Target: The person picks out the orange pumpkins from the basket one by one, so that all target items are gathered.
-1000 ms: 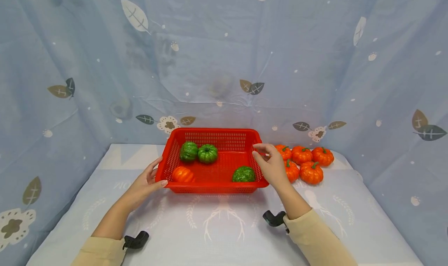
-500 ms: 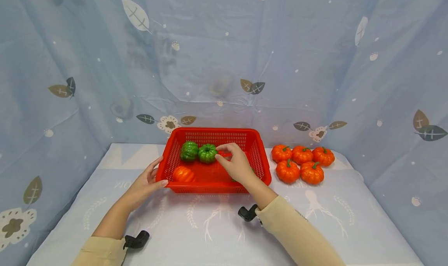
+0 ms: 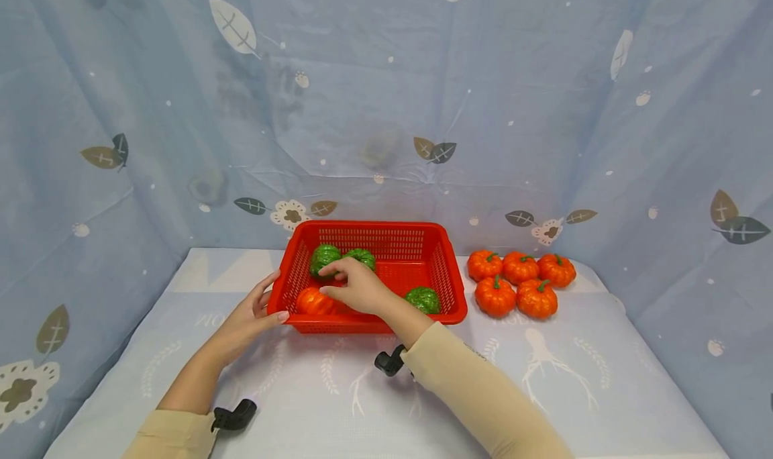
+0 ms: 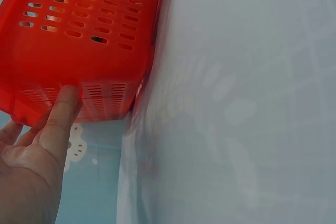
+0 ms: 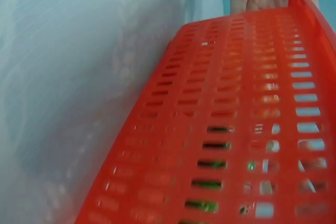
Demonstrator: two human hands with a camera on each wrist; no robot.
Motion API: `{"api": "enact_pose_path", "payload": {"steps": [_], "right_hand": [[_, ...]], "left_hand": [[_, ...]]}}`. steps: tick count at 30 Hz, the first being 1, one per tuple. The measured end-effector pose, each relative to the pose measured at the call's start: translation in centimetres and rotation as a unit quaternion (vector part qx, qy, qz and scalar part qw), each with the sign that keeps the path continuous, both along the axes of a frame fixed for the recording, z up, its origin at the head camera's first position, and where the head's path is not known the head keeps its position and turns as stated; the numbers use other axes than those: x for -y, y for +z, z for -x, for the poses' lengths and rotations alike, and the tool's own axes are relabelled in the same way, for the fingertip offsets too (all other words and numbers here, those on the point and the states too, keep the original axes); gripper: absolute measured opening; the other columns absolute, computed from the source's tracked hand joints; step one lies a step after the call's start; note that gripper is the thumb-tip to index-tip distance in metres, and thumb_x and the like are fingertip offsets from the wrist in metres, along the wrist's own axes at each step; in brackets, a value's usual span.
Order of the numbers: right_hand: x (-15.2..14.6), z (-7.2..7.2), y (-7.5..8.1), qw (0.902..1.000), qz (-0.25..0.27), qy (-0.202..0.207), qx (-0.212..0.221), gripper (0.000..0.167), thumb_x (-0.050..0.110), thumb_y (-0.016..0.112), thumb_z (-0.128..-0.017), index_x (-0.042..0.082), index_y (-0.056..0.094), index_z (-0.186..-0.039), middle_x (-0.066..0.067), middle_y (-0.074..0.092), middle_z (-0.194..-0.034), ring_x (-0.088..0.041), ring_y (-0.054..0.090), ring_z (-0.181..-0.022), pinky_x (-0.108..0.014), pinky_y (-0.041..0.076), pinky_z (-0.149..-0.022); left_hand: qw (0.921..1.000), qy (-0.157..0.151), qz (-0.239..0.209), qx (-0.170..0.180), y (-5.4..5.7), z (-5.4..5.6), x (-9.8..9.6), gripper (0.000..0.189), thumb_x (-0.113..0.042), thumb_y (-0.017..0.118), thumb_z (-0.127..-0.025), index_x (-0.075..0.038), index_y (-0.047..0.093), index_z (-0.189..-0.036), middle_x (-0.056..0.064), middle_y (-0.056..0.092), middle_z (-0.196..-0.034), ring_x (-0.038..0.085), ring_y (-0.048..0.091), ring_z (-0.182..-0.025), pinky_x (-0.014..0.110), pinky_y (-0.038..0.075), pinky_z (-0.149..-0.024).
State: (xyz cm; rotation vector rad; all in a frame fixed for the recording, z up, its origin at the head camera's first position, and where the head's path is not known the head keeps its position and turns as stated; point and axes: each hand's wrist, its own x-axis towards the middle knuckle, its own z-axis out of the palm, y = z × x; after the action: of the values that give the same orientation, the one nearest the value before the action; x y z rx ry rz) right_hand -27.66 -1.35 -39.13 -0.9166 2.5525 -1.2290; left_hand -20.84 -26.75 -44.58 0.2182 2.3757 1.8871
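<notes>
A red plastic basket (image 3: pixel 395 323) stands on the table in the head view. My left hand (image 3: pixel 246 321) holds its left front corner, thumb at the front rim; in the left wrist view, fingers (image 4: pixel 59 121) lie against the wall under the rim. Inside, an orange pumpkin (image 3: pixel 311 302) sits front left, two green pumpkins (image 3: pixel 325 259) are side by side at the back left, and another green pumpkin (image 3: pixel 424 300) is front right. Over the orange pumpkin hovers my right hand (image 3: pixel 360 290), thumb and fingers apart, nothing gripped. Whether its fingertips touch the pumpkin cannot be told.
Several orange pumpkins (image 3: pixel 496 296) stand in two rows on the table to the right of the basket. A pale printed cloth (image 3: pixel 272 392) covers the table. Close behind the basket hangs a blue patterned curtain (image 3: pixel 374 123).
My right hand has moved left from the basket's right side, across the inside, to above the orange pumpkin. The left hand and the basket have stayed put.
</notes>
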Motion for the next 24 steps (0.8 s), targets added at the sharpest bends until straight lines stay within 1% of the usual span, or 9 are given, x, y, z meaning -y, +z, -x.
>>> {"api": "enact_pose_path", "payload": {"steps": [4, 8, 11, 14, 18, 22, 24], "right_hand": [[1.1, 0.5, -0.3, 0.9992, -0.038, 0.009, -0.01, 0.036, 0.028, 0.073, -0.093, 0.018, 0.069, -0.127, -0.001, 0.061, -0.129, -0.019, 0.059, -0.114, -0.027, 0.049, -0.095], [1.7, 0.7, -0.6, 0.9984, -0.054, 0.017, -0.002, 0.039, 0.027, 0.073, -0.093, 0.014, 0.067, -0.129, -0.002, 0.062, -0.129, -0.019, 0.058, -0.114, -0.028, 0.048, -0.098], [2.0, 0.8, -0.7, 0.9975, -0.068, 0.02, 0.002, 0.04, 0.028, 0.074, -0.093, 0.015, 0.067, -0.13, 0.0, 0.063, -0.127, -0.015, 0.059, -0.112, -0.027, 0.048, -0.098], [2.3, 0.9, -0.8, 0.9963, -0.084, 0.02, -0.002, 0.04, 0.029, 0.074, -0.092, 0.017, 0.067, -0.129, 0.002, 0.064, -0.124, -0.013, 0.059, -0.11, -0.025, 0.048, -0.096], [2.8, 1.0, -0.8, 0.9952, -0.093, 0.031, -0.007, 0.041, 0.029, 0.075, -0.091, 0.015, 0.067, -0.13, 0.0, 0.065, -0.124, -0.013, 0.06, -0.111, -0.025, 0.047, -0.097], [3.0, 1.1, -1.0, 0.9942, -0.1, 0.041, 0.001, 0.043, 0.029, 0.076, -0.09, 0.015, 0.067, -0.13, 0.001, 0.066, -0.126, -0.013, 0.06, -0.115, -0.025, 0.046, -0.099], [2.8, 1.1, -1.0, 0.9939, -0.102, 0.042, 0.006, 0.042, 0.029, 0.075, -0.091, 0.017, 0.068, -0.13, 0.003, 0.066, -0.127, -0.011, 0.059, -0.117, -0.027, 0.046, -0.1]], "left_hand": [[0.9999, -0.007, -0.007, -0.004, 0.1, 0.0, 0.0, 0.089, -0.014, 0.068, -0.093, -0.019, 0.012, -0.162, 0.027, 0.034, -0.155, 0.046, 0.041, -0.137, 0.039, 0.05, -0.099], [0.9998, -0.011, -0.013, -0.004, 0.1, -0.1, 0.0, 0.089, -0.013, 0.068, -0.093, -0.019, 0.012, -0.162, 0.027, 0.033, -0.155, 0.046, 0.041, -0.137, 0.036, 0.051, -0.098], [0.9997, -0.013, -0.018, -0.005, 0.1, 0.0, 0.0, 0.088, -0.012, 0.068, -0.093, -0.019, 0.012, -0.162, 0.027, 0.033, -0.155, 0.046, 0.041, -0.136, 0.031, 0.051, -0.096], [0.9998, -0.014, -0.016, -0.006, 0.0, 0.0, 0.1, 0.088, -0.012, 0.067, -0.094, -0.018, 0.012, -0.162, 0.027, 0.033, -0.155, 0.046, 0.041, -0.136, 0.031, 0.05, -0.096], [0.9999, -0.011, -0.005, -0.009, 0.0, 0.1, 0.2, 0.087, -0.014, 0.067, -0.094, -0.018, 0.012, -0.162, 0.027, 0.033, -0.155, 0.044, 0.043, -0.136, 0.034, 0.05, -0.098], [0.9997, -0.016, -0.011, -0.011, -0.1, 0.1, 0.2, 0.087, -0.012, 0.067, -0.094, -0.018, 0.012, -0.162, 0.027, 0.033, -0.155, 0.043, 0.044, -0.135, 0.029, 0.05, -0.095], [0.9997, -0.019, -0.014, -0.011, -0.1, 0.2, 0.2, 0.087, -0.011, 0.066, -0.094, -0.017, 0.011, -0.162, 0.028, 0.033, -0.155, 0.044, 0.045, -0.134, 0.029, 0.05, -0.095]]}}
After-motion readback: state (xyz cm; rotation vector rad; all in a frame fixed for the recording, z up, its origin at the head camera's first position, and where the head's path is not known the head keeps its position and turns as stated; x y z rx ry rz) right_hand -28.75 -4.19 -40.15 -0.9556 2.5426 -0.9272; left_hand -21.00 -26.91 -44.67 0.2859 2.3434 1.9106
